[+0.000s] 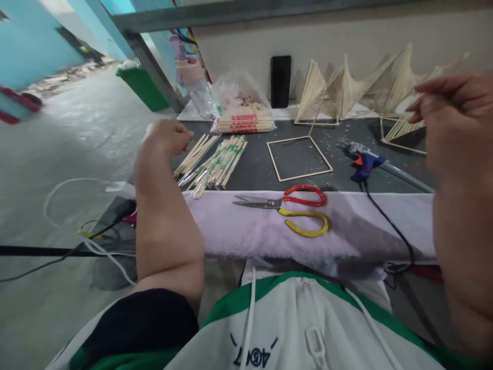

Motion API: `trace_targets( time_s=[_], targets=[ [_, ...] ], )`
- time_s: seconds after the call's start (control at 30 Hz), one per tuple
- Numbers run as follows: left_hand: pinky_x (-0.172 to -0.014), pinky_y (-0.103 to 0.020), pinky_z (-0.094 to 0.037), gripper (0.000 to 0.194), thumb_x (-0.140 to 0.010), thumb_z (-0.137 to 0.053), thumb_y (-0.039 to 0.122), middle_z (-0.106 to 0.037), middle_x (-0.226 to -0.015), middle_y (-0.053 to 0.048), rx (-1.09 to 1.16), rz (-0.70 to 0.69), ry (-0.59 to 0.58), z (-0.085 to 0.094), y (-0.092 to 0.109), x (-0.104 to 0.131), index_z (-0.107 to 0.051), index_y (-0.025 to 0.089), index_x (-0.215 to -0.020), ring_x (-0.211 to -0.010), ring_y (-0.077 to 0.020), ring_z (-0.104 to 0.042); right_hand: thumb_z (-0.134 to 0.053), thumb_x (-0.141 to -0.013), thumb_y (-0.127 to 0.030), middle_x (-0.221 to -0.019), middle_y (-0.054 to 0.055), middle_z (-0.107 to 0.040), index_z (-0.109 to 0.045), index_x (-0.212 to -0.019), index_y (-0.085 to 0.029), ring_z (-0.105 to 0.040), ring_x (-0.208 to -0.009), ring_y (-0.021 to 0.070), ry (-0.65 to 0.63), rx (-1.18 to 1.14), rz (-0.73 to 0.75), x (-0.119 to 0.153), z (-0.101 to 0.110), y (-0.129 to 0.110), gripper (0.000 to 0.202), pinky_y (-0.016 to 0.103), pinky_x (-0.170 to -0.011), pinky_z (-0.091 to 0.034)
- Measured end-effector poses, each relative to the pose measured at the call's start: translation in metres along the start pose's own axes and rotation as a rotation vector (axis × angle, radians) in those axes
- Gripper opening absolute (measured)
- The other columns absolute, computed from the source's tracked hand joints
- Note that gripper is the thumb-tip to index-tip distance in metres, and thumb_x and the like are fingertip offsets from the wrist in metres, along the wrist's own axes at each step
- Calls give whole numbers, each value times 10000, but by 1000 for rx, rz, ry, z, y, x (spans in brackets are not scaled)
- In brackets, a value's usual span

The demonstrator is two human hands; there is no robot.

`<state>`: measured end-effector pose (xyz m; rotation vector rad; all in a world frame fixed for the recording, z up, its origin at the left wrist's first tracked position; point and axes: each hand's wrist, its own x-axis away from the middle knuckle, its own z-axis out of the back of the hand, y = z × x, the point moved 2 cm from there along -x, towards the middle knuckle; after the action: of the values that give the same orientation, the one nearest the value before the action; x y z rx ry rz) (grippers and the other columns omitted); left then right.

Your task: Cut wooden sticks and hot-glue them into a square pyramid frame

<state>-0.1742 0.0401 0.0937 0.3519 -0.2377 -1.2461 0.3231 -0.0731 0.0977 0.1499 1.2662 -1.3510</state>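
My left hand point(168, 137) is raised at the left edge of the table, its fingers curled in. Whatever may be inside them is hidden. Just right of it lie loose bamboo sticks point(197, 154) and a bundle of sticks in green-printed wrapping point(223, 162). At the far right, my right hand point(450, 105) hovers in front of a stick structure point(404, 126), thumb and fingers bent but apart, with nothing visible between them. A square stick frame point(303, 176) with one upright stick lies mid-table. Scissors point(304, 200) with red and yellow handles rest on the lilac towel point(239, 231).
A blue glue gun point(367, 163) lies right of the square frame, its cord running over the front edge. Behind stand a black phone point(281, 82), a bottle point(192, 77), bagged sticks point(244, 123) and fan-like stick structures point(346, 90). A metal bar point(246, 14) crosses above.
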Motion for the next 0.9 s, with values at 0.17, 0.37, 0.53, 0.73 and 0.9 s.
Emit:
trace_targets(
  time_s=[0.17, 0.37, 0.53, 0.73, 0.9],
  targets=[
    [-801, -319, -500, 260, -950, -651, 274, -660, -674, -61, -33, 39, 105, 19, -18, 7, -784, 78, -843, -651, -141, -504, -655, -941, -387, -855, 58, -812, -850, -1161, -272, -761, -758, 242, -344, 159, -52, 71, 7, 11, 315, 368, -658, -549],
    [-721, -339, -513, 304, -902, -727, 298, -621, -593, -61, -31, 90, 87, 15, -34, 11, -664, 193, -624, -651, -207, -601, -507, -1052, -494, -1311, 140, -784, -785, -1290, -242, -764, -1168, 349, -774, 3, 231, 168, -22, 23, 445, 523, -960, -651],
    [-618, -317, -476, 326, -913, -734, 293, -664, -595, -54, 20, -36, -43, -4, -39, 22, -655, 192, -613, -539, -178, -589, -439, -1107, -484, -1468, 202, -681, -761, -1372, -194, -696, -1278, 404, -765, 66, 324, 193, -30, 28, 508, 655, -1081, -568],
    [-747, -320, -533, 267, -933, -709, 373, -736, -704, -89, -101, -140, -9, -28, -38, 27, -770, 188, -751, -794, -259, -736, -468, -1111, -479, -1472, 189, -678, -791, -1326, -206, -676, -1313, 378, -749, 18, 341, 193, -32, 35, 474, 636, -1113, -551],
    [-1142, -434, -503, 729, -949, -690, 577, -605, -1581, -217, -173, -266, -102, -65, -3, 49, -607, 185, -1558, -1421, -385, -613, -489, -1109, -439, -1441, 187, -706, -804, -1284, -185, -693, -1314, 349, -733, 10, 375, 190, -31, 31, 441, 571, -1099, -576]
  ],
)
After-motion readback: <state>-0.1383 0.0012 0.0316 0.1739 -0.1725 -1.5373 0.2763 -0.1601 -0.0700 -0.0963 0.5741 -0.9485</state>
